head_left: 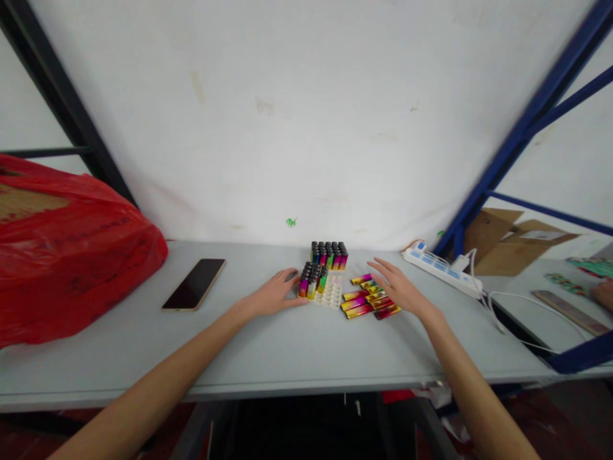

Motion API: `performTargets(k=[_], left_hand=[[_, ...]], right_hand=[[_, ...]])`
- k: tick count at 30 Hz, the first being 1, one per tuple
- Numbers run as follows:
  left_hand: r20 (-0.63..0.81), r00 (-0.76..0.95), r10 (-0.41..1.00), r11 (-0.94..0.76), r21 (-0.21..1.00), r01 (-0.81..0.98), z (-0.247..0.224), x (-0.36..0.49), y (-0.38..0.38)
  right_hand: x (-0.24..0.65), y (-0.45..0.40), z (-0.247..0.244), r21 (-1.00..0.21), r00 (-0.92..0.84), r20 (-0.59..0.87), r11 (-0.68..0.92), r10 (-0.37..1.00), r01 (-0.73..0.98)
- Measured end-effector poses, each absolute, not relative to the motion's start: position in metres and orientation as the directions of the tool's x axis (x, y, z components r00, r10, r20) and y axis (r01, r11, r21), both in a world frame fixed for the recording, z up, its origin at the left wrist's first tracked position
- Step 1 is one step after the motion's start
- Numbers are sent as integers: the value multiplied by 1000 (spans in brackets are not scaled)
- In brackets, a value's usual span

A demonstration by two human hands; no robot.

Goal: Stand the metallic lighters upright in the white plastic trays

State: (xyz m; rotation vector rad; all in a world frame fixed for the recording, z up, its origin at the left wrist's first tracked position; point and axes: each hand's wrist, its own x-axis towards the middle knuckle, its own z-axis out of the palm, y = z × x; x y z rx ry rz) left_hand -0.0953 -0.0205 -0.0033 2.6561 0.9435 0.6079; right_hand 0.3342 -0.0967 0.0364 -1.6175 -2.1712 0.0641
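Note:
Several lighters (311,284) with black tops and bright, multicoloured bodies stand upright in the left part of a pale tray (329,297) with rows of holes. My left hand (272,294) is at the left side of this tray, thumb and fingers apart around its edge; whether it touches the tray or lighters I cannot tell. Behind the tray stands a second block of upright lighters (329,257). To the right, a loose pile of lighters (358,305) lies flat on the table. Over the right side of that pile my right hand (396,287) stretches out its fingers, with nothing visible in them.
A phone (194,284) lies on the grey table (268,354) at left, beside a large red plastic bag (71,255). On the right are a white power strip (443,271) with cables and a blue metal frame (507,150). Beyond it are a cardboard box (512,246) and another person's hand (604,294).

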Motion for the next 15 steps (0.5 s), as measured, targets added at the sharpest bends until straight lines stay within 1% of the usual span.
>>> performTargets(k=[2,6,9,12,15], left_hand=[[292,702,649,-755,364,546,-3,-95,-20],[288,703,650,-754,353,553,-4,-95,-20],[272,710,649,-756,338,561,-4,-96,-20],[274,707,653,-753,342,563,-4,-96,-20],[285,705,649,-755,355,552,-3,-96,-20]], right_hand=[[344,-81,49,-307,-274,284,358,919,882],[341,-55,61,-318,-387,159,418,908,851],[335,-46,60,-342,-397,121,413,910,844],[335,-47,54,-417,-328,144,358,934,835],[335,-52,48,-570,-239,250,342,938,747]])
